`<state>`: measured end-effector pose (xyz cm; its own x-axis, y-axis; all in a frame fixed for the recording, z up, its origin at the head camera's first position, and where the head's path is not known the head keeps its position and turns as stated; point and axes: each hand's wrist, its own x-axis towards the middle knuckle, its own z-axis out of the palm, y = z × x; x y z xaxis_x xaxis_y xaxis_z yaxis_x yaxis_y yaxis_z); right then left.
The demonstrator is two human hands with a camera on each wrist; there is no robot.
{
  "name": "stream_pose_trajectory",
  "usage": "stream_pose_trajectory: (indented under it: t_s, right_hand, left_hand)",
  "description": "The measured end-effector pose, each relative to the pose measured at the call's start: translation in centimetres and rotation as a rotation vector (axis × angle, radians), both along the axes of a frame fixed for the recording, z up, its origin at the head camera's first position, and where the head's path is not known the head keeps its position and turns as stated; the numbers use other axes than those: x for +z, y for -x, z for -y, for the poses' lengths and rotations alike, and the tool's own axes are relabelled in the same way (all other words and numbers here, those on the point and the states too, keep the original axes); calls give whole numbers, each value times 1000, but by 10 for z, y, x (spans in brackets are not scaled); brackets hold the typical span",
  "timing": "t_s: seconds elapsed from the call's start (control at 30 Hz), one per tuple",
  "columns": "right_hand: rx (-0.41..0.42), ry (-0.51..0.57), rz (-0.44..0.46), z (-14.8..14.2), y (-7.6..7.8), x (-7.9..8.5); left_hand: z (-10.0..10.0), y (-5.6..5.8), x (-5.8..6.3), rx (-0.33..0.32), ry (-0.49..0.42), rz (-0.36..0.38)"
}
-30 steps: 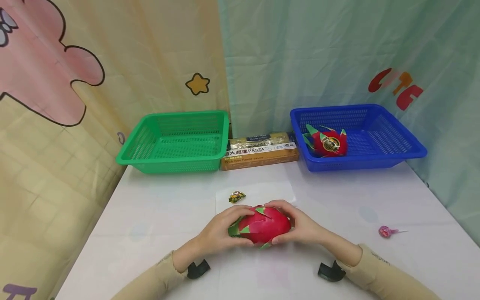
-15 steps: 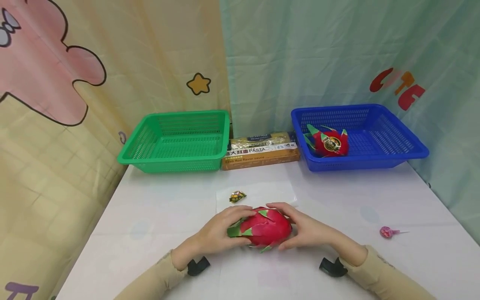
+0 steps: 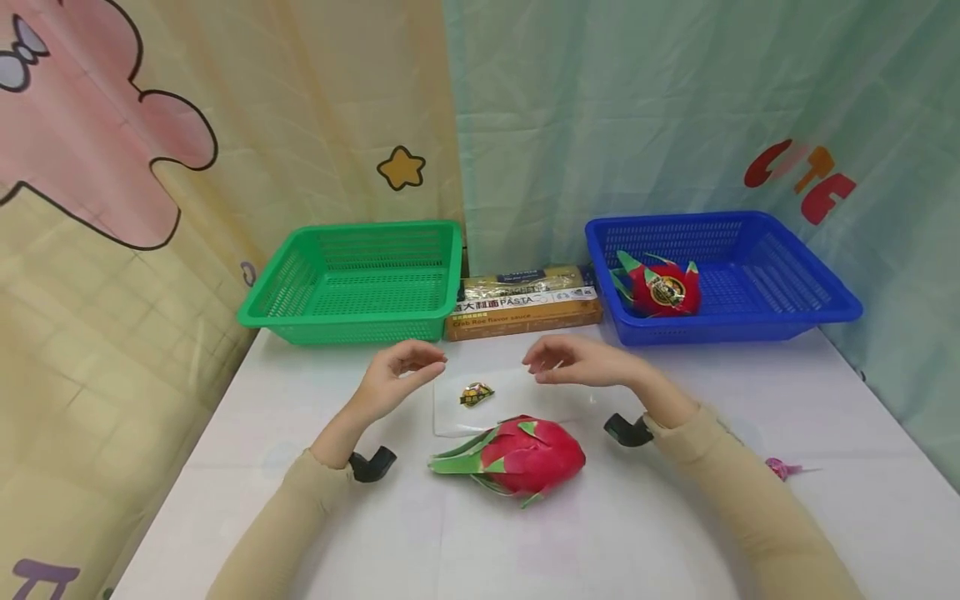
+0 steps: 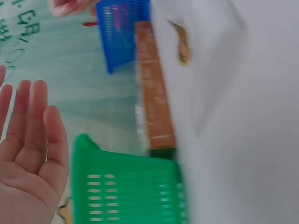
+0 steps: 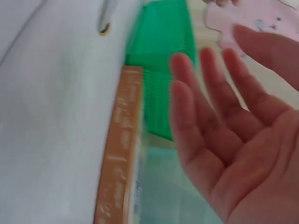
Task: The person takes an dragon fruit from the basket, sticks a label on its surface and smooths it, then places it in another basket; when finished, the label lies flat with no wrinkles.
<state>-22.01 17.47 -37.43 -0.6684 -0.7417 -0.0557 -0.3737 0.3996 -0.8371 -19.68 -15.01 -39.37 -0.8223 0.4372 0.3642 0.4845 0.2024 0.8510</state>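
A red dragon fruit (image 3: 525,456) with green scales is lying on its side on the white table (image 3: 675,533), nearest the person and touching neither hand. Just beyond it, a clear plastic sheet (image 3: 510,400) is lying flat on the table with a small gold-and-black sticker (image 3: 476,393) sitting on it. The left hand (image 3: 397,377) is hovering above the table just left of the sheet, its fingers loosely bent and holding nothing; the left wrist view is showing its fingers (image 4: 35,116) straight and side by side. The right hand (image 3: 577,362) is hovering just right of the sheet, palm down, fingers relaxed and empty; the right wrist view is showing its fingers (image 5: 210,102) slightly spread. A pink lollipop (image 3: 780,468) is lying well off to the right, partly hidden by the right sleeve (image 3: 750,500). Farther back, a long pasta box (image 3: 523,302) is resting against the curtain between two baskets: a green basket (image 3: 315,321) on the left and a blue basket (image 3: 750,325) on the right. A second dragon fruit (image 3: 660,287) with a round label is sitting in the blue basket.
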Motion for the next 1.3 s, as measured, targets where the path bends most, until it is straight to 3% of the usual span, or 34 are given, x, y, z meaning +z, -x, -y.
stream_pose_trajectory:
  t_s: [0.23,0.43,0.63,0.83,1.0,1.13,1.3]
  right_hand:
    - [15,-54,-35,48,40,-26]
    - [47,-152,-14,72,51,-44]
    - [8,-243,-83,81,52,-56]
    - [7,-280,-130,82,51,-60]
    - [6,-258,-133,81,50,-60]
    - [10,-216,-125,80,50,-62]
    - [17,-170,-129,80,49,-63]
  left_hand:
    - [-5,28,-35,38,73,181]
    - [-6,34,-47,-18,148,278]
    - [-6,36,-57,-99,148,272]
    - [-4,35,-65,-42,154,248]
    - [-5,33,-66,2,214,195]
    - [-5,32,-66,13,254,186]
    - [-6,30,-66,0,242,184]
